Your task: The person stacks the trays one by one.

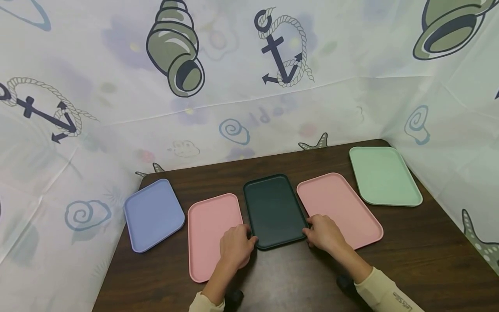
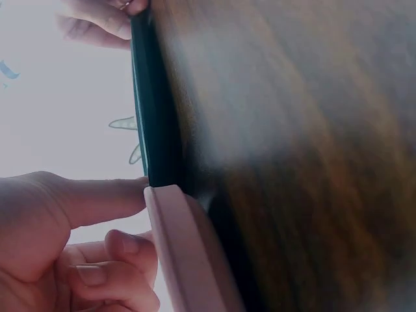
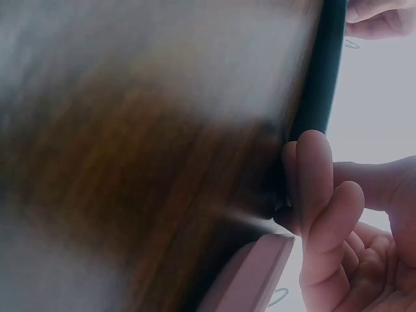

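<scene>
A dark green rectangular tray (image 1: 274, 212) lies in the middle of the row, between two pink trays. At its near left corner my left hand (image 1: 236, 247) pinches the edge, partly over the left pink tray (image 1: 206, 234). My right hand (image 1: 324, 233) grips the near right edge of the green tray, beside the right pink tray (image 1: 339, 203). In the left wrist view the thumb (image 2: 107, 198) meets the green rim just above the pink tray's corner. Curled fingers (image 3: 315, 172) sit at the green tray's edge in the right wrist view.
A blue tray (image 1: 153, 216) lies at the left end of the brown wooden table (image 1: 284, 281), and a light green tray (image 1: 386, 175) at the far right corner. A white cloth (image 1: 218, 104) printed with shells and anchors hangs behind and around the table.
</scene>
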Action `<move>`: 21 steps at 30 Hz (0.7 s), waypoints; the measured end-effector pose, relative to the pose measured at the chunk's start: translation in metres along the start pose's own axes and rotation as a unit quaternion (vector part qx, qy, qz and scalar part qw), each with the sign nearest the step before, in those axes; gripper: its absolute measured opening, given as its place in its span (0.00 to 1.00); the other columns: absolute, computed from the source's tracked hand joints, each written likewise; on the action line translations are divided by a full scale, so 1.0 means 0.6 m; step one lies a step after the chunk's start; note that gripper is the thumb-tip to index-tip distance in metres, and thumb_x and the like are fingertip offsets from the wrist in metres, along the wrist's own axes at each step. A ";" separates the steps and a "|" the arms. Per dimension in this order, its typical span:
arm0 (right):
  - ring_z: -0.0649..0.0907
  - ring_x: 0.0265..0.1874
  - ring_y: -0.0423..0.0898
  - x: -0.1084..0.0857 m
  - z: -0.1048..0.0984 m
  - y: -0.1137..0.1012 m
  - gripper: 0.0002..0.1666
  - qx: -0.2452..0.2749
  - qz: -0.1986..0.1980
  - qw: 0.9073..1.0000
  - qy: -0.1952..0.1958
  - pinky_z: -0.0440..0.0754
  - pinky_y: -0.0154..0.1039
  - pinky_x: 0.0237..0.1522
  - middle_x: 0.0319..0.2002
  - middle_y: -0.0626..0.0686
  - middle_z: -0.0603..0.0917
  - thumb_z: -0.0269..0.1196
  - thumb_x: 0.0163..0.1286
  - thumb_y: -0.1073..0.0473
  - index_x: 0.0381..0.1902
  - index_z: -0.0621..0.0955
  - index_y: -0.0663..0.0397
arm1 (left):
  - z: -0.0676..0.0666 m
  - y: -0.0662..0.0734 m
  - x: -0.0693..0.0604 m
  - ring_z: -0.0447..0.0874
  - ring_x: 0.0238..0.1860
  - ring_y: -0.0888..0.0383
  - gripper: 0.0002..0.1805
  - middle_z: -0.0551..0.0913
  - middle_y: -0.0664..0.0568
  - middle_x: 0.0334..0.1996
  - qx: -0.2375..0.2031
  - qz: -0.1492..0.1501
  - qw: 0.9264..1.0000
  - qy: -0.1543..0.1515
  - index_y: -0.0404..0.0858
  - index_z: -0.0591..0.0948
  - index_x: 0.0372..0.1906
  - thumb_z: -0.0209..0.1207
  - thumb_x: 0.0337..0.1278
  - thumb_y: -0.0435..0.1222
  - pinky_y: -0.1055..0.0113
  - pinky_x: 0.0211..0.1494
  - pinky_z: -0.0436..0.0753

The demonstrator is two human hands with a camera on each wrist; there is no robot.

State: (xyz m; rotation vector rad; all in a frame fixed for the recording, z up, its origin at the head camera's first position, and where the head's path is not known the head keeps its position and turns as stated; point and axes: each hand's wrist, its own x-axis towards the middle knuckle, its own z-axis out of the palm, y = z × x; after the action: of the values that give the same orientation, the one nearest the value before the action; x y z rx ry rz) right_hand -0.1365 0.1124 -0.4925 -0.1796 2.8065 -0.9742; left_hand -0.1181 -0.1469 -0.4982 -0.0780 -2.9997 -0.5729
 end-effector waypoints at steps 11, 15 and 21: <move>0.80 0.12 0.40 -0.013 -0.003 -0.001 0.24 0.045 0.002 0.999 -0.003 0.74 0.37 0.22 0.11 0.42 0.78 0.68 0.61 0.65 0.52 0.79 0.75 | 0.000 -0.010 -0.012 0.76 0.21 0.59 0.07 0.73 0.62 0.14 -0.034 -0.004 0.999 -0.007 0.44 0.85 0.27 0.71 0.48 0.42 0.62 0.22 0.71; 0.80 0.12 0.40 -0.020 -0.004 -0.002 0.24 0.055 0.004 0.998 0.000 0.73 0.36 0.19 0.11 0.41 0.78 0.69 0.60 0.64 0.52 0.80 0.74 | -0.003 -0.013 -0.021 0.77 0.23 0.59 0.09 0.72 0.65 0.14 -0.043 -0.009 0.999 -0.013 0.42 0.86 0.32 0.70 0.49 0.42 0.61 0.25 0.74; 0.79 0.13 0.40 -0.025 -0.011 -0.006 0.24 0.069 0.008 0.998 0.000 0.72 0.37 0.18 0.11 0.42 0.78 0.70 0.60 0.63 0.51 0.81 0.73 | -0.011 -0.016 -0.025 0.82 0.28 0.54 0.09 0.76 0.64 0.17 -0.057 -0.002 0.998 -0.007 0.42 0.87 0.35 0.70 0.50 0.42 0.58 0.30 0.77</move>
State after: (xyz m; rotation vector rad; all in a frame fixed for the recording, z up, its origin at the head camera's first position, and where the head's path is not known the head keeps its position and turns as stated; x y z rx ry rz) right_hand -0.1226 0.1162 -0.4830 -0.1396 2.7237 -1.1597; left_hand -0.1031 -0.1587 -0.4969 -0.0845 -2.9793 -0.7475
